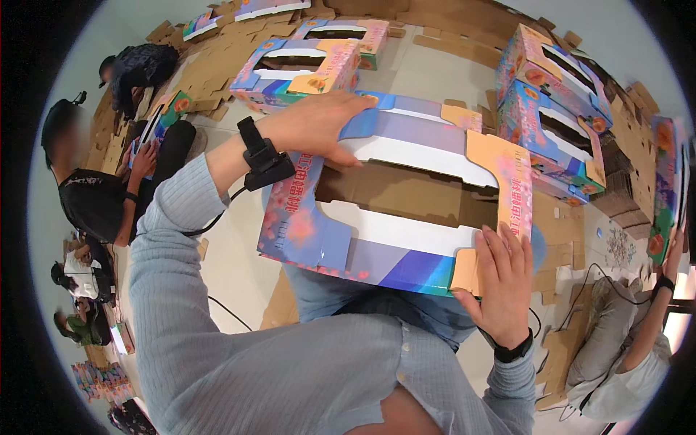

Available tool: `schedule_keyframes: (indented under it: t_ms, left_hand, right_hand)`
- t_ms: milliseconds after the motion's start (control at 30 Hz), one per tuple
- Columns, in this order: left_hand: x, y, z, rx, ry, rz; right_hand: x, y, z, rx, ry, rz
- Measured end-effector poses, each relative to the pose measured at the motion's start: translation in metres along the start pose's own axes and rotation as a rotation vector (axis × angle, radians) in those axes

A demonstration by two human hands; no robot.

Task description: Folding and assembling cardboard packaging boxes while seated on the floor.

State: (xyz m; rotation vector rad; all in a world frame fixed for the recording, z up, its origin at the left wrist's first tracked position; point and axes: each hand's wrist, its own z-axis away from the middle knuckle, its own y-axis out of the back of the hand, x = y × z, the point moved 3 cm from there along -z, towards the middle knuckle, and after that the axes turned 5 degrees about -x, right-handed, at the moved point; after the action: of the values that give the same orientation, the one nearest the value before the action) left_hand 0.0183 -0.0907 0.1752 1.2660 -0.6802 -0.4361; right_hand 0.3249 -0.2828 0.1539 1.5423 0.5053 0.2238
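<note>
Blossom-printed window-top carton [406, 192]: lying dead centre of the clock, seemingly resting over the blue jeans [312, 293], facing its wide cut-out opening upward.

Left hand [319, 130]: gripping the carton's rim at ten to eleven o'clock, hooking the thumb near the opening's corner, stretching fingers over the blue side.

Right hand [500, 279]: clasping the orange corner at four o'clock, laying fingers along the top, bracing the thumb against the front wall.

Diagonal hold: possibly twisting the carton out of square, if pressing harder at four than at ten.

Near white flap [406, 226]: running along six o'clock of the opening; perhaps creasing or springing loose, if leaning on the unsupported cut edge.

Lap support: likely rocking or sliding toward six, if shifting the knees or slackening either grip.

Wrist camera [267, 161]: riding at ten o'clock, trailing a black cable; maybe snagging on the left end, if turning the carton that way.

Neighbouring cartons: standing at eleven [301, 75] and two o'clock [536, 141]; possibly getting knocked, if swinging outward.

Co-workers: sitting at nine to ten [94, 206] and at four [616, 362], both handling cartons.
</note>
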Motion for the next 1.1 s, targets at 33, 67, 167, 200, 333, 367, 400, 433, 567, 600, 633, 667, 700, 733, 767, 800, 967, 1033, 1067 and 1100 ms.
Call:
schedule_keyframes:
  t_ms: [33,67,167,200,333,367,400,433,567,600,633,667,700,733,767,800,967,1033,1067,1100]
  left_hand:
    - [-0.002,-0.002,0.000,-0.009,0.014,0.001]
    - [-0.004,-0.004,-0.001,-0.005,0.015,0.000]
    - [-0.005,-0.004,0.001,0.018,-0.030,0.023]
    - [-0.003,-0.003,0.003,0.007,-0.036,0.041]
    - [0.024,-0.002,0.018,0.101,-0.099,-0.358]
    - [0.033,-0.007,0.019,0.077,-0.073,-0.436]
    - [0.040,-0.010,0.020,0.061,-0.052,-0.436]
    - [0.045,-0.014,0.020,-0.001,-0.005,-0.502]
    - [0.050,-0.017,0.017,-0.082,0.109,-0.633]
    - [0.049,-0.018,0.015,-0.095,0.119,-0.661]
    - [0.049,-0.020,0.013,-0.085,0.125,-0.696]
    - [0.049,-0.023,0.011,-0.080,0.133,-0.709]
    - [0.049,-0.025,0.009,-0.062,0.145,-0.723]
    - [0.048,-0.027,0.008,-0.063,0.150,-0.723]
    - [0.047,-0.029,0.007,-0.067,0.154,-0.725]
    - [0.046,-0.030,0.006,-0.064,0.162,-0.728]
    - [0.042,-0.021,0.003,-0.085,0.106,-0.608]
    - [0.044,-0.013,0.007,-0.100,0.093,-0.563]
    - [0.046,-0.009,0.008,-0.132,0.082,-0.497]
    - [0.052,-0.008,0.011,-0.137,0.073,-0.505]
  right_hand:
    - [0.000,0.000,-0.001,0.002,0.010,0.005]
    - [-0.001,0.000,-0.001,-0.002,0.005,0.003]
    - [-0.001,0.000,-0.001,-0.004,0.006,-0.003]
    - [-0.001,0.000,-0.001,-0.004,-0.004,-0.006]
    - [-0.003,-0.001,-0.001,0.008,0.013,0.008]
    - [-0.003,-0.001,-0.001,0.003,0.009,0.007]
    - [-0.003,-0.001,-0.001,-0.002,0.007,0.006]
    - [-0.004,-0.001,-0.001,0.005,0.015,0.010]
    - [-0.004,0.001,0.000,-0.002,0.013,0.006]
    - [-0.004,0.001,0.000,-0.008,0.006,0.005]
    - [-0.004,0.001,0.000,-0.003,0.010,0.011]
    - [-0.004,0.001,0.000,-0.003,0.017,0.008]
    - [-0.004,0.001,0.001,0.000,0.015,0.005]
    - [-0.004,0.001,0.001,0.000,0.036,0.016]
    - [-0.004,0.001,0.002,0.000,0.031,0.015]
    - [-0.003,0.001,0.002,-0.001,0.026,0.010]
    - [-0.002,0.000,0.003,0.009,0.037,0.007]
    - [-0.002,0.001,0.003,0.023,0.030,0.000]
    - [-0.002,0.001,0.003,0.024,0.034,0.000]
    - [-0.001,0.001,0.003,0.018,0.024,-0.003]
